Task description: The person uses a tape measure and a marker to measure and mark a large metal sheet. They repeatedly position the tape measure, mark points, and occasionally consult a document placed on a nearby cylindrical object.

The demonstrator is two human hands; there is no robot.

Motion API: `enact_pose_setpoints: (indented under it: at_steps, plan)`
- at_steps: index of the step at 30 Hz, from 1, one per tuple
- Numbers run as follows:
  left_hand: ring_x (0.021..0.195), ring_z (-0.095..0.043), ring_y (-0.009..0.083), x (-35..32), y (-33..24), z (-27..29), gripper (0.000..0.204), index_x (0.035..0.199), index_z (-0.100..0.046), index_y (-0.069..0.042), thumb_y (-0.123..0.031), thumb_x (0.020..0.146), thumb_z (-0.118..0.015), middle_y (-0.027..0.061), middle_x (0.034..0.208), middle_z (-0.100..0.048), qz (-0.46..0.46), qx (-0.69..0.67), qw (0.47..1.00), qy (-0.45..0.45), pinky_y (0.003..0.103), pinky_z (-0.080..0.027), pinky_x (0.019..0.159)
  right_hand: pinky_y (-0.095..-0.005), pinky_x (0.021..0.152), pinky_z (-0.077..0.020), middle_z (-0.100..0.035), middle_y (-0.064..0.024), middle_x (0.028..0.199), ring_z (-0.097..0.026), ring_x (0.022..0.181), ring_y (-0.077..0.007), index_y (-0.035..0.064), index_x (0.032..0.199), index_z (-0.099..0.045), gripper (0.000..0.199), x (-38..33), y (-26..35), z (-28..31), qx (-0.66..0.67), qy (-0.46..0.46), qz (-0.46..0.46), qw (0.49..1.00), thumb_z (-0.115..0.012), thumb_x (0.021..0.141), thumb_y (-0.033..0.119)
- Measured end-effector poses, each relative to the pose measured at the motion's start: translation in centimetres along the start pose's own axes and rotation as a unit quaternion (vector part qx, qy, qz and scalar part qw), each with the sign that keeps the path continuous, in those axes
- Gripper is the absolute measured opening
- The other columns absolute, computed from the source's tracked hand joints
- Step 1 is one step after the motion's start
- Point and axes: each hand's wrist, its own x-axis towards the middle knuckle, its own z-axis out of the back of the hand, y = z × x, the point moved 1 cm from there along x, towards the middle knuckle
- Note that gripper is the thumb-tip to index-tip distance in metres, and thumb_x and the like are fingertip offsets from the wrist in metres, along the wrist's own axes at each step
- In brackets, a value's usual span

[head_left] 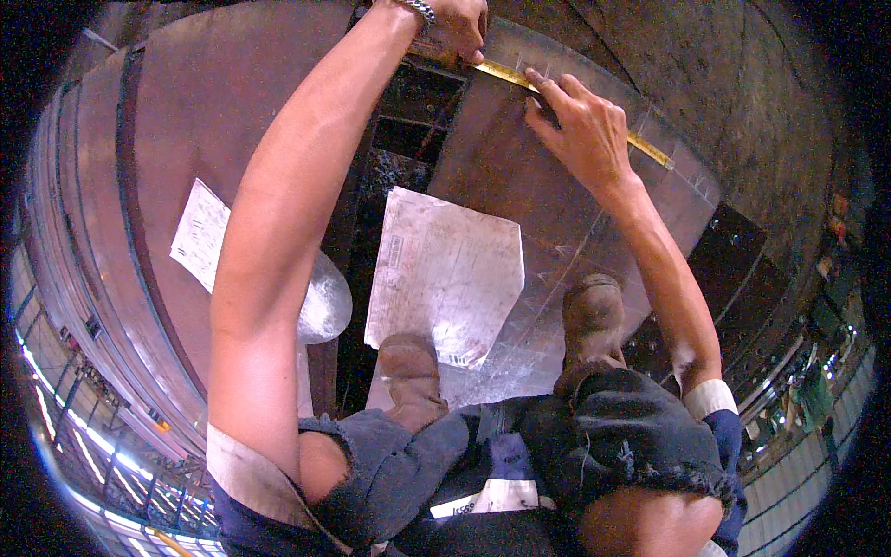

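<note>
A yellow tape measure blade (pixel 650 148) lies across a brown steel plate (pixel 520 176), close to its far edge. My left hand (pixel 459 26) is at the top of the view, partly cut off, its fingers curled at the left end of the blade. My right hand (pixel 589 130) rests over the middle of the blade, fingers stretched forward and thumb apart, fingertips touching it. Thin pale lines cross the plate beside the tape. A worn white sheet (pixel 450 269) lies on the steel between my boots.
Dark rectangular gaps (pixel 408 121) open between the plates, left of centre and at the right. Under my left forearm are a smaller written paper (pixel 200 232) and a shiny rounded object (pixel 327 299). My boots (pixel 594 311) stand on the steel. Long steel sections (pixel 83 251) line the left side.
</note>
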Motion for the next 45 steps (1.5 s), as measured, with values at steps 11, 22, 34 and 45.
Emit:
enact_pose_setpoints:
  at_steps: [11, 22, 34, 45]
  plan:
    - [0.053, -0.057, 0.0154, 3.1, 2.0, 0.6, 0.021, 0.073, -0.072, -0.003, -0.023, 0.078, -0.073, 0.004, 0.064, -0.067, 0.017, -0.043, 0.993, 0.111, 0.035, -0.043, 0.049, -0.0417, 0.061, -0.0533, -0.066, -0.0081, 0.085, -0.067, 0.074, -0.0311, 0.0115, 0.102, -0.067, 0.02, 0.7, -0.1, -1.5, -0.031, 0.006, -0.016, 0.999, -0.06, 0.092, 0.027]
    - [0.06, -0.059, 0.0189, 5.0, 3.4, 0.0, 0.028, 0.084, -0.071, -0.001, -0.029, 0.081, -0.073, 0.0067, 0.07, -0.067, -0.015, -0.179, 0.969, 0.171, 0.036, -0.046, 0.054, -0.042, 0.061, -0.0528, -0.068, -0.0102, 0.085, -0.067, 0.074, -0.0326, 0.0088, 0.099, -0.063, 0.017, 0.2, -0.6, -0.8, -0.001, -0.001, -0.032, 0.999, -0.059, 0.093, 0.025]
    - [0.085, -0.064, 0.0167, -6.1, -4.3, -13.8, 0.026, 0.108, -0.064, -0.007, -0.029, 0.093, -0.063, 0.0046, 0.096, -0.067, -0.135, -0.588, 0.769, -0.211, 0.032, -0.054, 0.074, -0.0508, 0.07, -0.0504, -0.065, -0.0232, 0.087, -0.065, 0.081, -0.0431, 0.0023, 0.117, -0.049, 0.042, -5.1, 6.6, 6.0, 0.252, -0.048, -0.159, 0.953, -0.054, 0.096, 0.039]
    - [0.086, -0.061, 0.0172, -15.6, -13.6, -21.4, 0.024, 0.106, -0.058, 0.0, -0.021, 0.096, -0.059, 0.0091, 0.096, -0.063, -0.118, -0.637, 0.737, -0.191, 0.032, -0.052, 0.075, -0.0472, 0.081, -0.0522, -0.069, -0.0243, 0.096, -0.068, 0.093, -0.04, 0.0044, 0.143, -0.033, 0.091, -13.9, 14.7, 15.5, 0.259, 0.088, -0.207, 0.939, -0.068, 0.08, 0.059]
